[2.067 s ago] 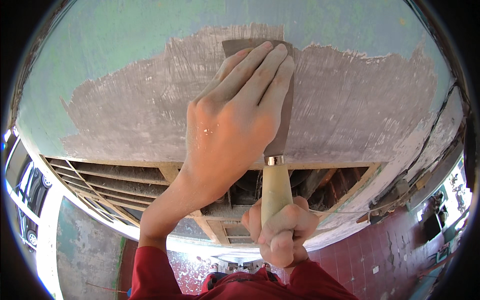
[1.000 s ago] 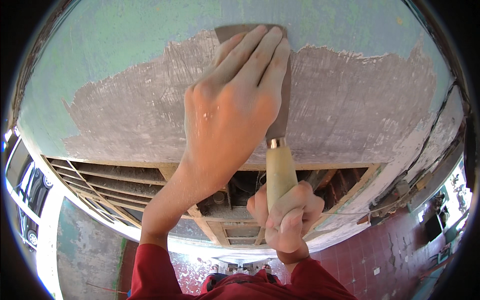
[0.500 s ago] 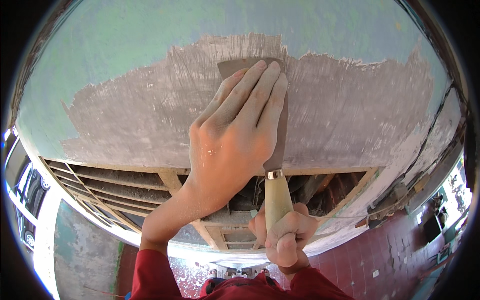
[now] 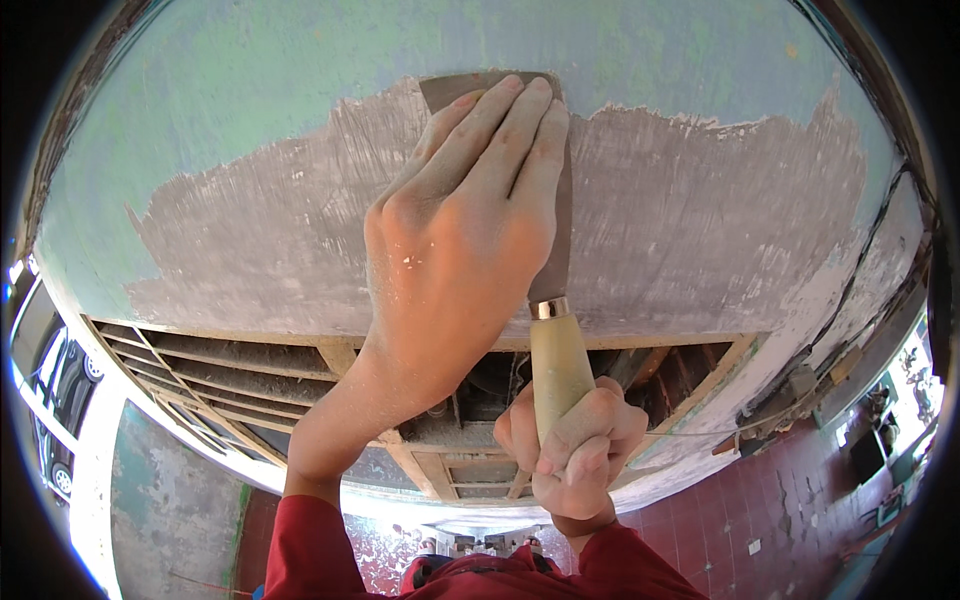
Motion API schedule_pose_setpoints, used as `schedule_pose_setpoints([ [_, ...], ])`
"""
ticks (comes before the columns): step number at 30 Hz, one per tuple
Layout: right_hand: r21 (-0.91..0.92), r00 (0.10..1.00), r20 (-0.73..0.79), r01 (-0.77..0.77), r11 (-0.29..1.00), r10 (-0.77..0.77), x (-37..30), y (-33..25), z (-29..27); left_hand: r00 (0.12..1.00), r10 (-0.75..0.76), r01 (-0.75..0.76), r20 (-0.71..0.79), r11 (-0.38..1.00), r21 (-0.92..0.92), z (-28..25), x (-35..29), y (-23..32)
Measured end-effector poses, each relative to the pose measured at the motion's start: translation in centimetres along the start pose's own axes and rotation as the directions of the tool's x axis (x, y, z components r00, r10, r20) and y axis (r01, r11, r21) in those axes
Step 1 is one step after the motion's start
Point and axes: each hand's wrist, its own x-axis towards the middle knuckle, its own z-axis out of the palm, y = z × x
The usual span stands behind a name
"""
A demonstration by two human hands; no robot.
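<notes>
A broad wall fills most of the view, its upper part coated in worn green-blue paint (image 4: 260, 90) and its middle a large bare grey patch (image 4: 720, 220) with a ragged upper edge. Red floor tiles (image 4: 700, 530) spread at the lower right, and a dark car (image 4: 60, 370) shows at the far left, beyond a low grey-and-green wall (image 4: 170, 490).

Below the patch runs a long opening with a wooden frame (image 4: 338, 358). Dusty slats (image 4: 240, 364) cross its left part; its right part holds dark shapes, too dim to tell apart. The left forearm and the right hand stand in front of this opening and hide pieces of it. A thin cord (image 4: 690, 433) runs off to the right from just beside the right hand.

The scraper (image 4: 552, 305) points up the wall, its wide blade (image 4: 562, 220) lying over the grey patch with its far edge at the border of the paint. The left hand (image 4: 465, 215) lies over the blade — fingers extended, close together with narrow gaps, tips near the far edge — and covers most of the metal. Its thumb is hidden. The right hand (image 4: 580, 445) wraps the pale handle (image 4: 560, 365), fingers curled tightly around its lower end.
</notes>
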Motion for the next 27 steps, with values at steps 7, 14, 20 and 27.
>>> schedule_pose_setpoints([
  [7, -0.054, 1.0, 0.018, 0.024, 0.998, -0.023, -0.7, -0.4, -0.1, 0.999, 0.034, -0.034, 0.001, 0.998, -0.056, -0.1, -1.0, 0.1],
  [14, -0.034, 0.999, 0.002, 0.038, 0.999, -0.038, -1.2, 0.3, 0.1, 0.999, 0.046, -0.045, 0.023, 0.998, -0.047, -0.2, -1.8, 0.1],
  [20, 0.015, 0.999, -0.032, 0.003, 1.0, -0.002, 0.4, -0.3, 0.7, 1.0, 0.022, -0.02, 0.022, 0.997, -0.079, -0.2, 0.0, -0.3],
  [27, -0.083, 0.999, -0.008, 0.052, 0.995, -0.053, -0.8, 0.0, 0.2, 1.0, 0.018, -0.019, -0.007, 0.992, -0.123, 0.1, -0.9, -0.2],
])
